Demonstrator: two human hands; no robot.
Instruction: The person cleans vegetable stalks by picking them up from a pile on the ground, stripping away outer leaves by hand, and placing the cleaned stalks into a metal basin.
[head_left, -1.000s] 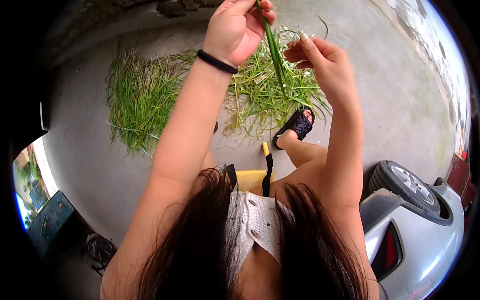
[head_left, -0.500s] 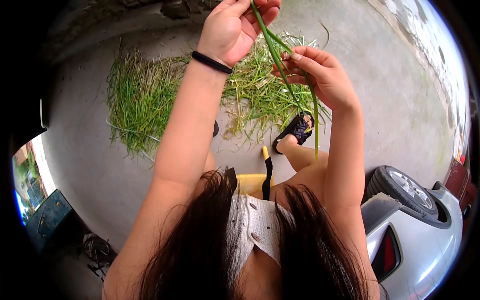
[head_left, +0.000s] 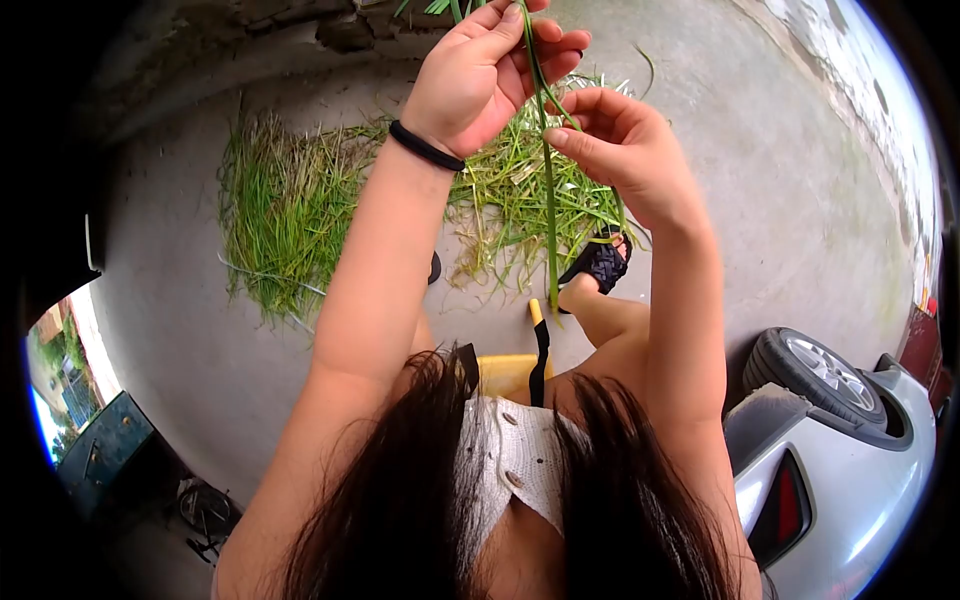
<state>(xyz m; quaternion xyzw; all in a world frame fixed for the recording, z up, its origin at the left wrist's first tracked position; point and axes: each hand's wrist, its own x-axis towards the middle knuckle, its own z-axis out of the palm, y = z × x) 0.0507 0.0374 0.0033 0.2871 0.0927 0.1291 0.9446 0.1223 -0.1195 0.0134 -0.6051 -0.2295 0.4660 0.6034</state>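
Near the top edge, my left hand (head_left: 490, 55), with a black band at the wrist, pinches long green grass-like leaves (head_left: 551, 220) between thumb and fingers. Lower and to the right, my right hand (head_left: 625, 145) has thumb and forefinger closed on one of the same leaves. The blades part between my hands, and one hangs straight down towards my sandalled foot. More green leaf tips (head_left: 432, 8) show above my left hand, cut off by the frame. Below lies a heap of cut grass-like leaves (head_left: 285, 215) on the concrete floor.
A second loose heap of leaves (head_left: 510, 190) lies behind my hands. My black sandal (head_left: 600, 262) stands beside it. Between my legs is a yellow seat (head_left: 505, 372) with a yellow-tipped black strap or handle. A silver car (head_left: 850, 500) and a tyre (head_left: 815, 375) are at right.
The hanging blade has swung left and now drops straighter. My right hand has shifted slightly left and lower on the leaves. More leaf tips have come into view above my left hand.
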